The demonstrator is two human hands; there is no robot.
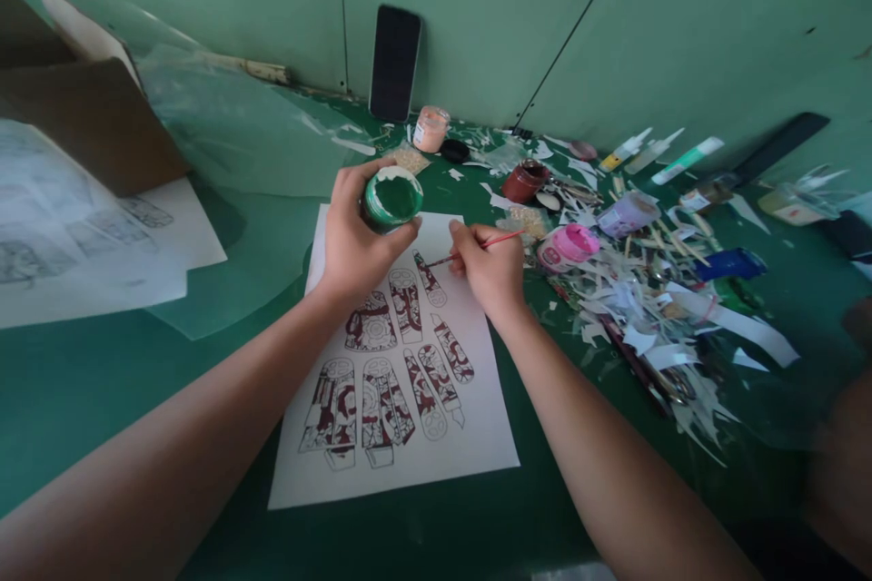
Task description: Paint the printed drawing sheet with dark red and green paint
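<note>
My left hand [358,241] is wrapped round a jar of green paint [393,200], tilted so its mouth faces me above the top of the paper. In my right hand [487,268] a thin red paintbrush [500,239] is pinched, its tip at a small narrow shape near the sheet's upper right. The white paper [477,436] lies flat beneath both hands. It carries several outlined, patterned shapes, many filled with dark red, and a little green shows at the shape by the brush tip.
A phone [395,64] leans on the green wall. Paint jars in peach [431,129], dark red [524,182] and pink [569,247] stand behind and to the right. Paper scraps [647,300] heap at the right. A cardboard box [88,118] and printed sheets [163,227] occupy the left.
</note>
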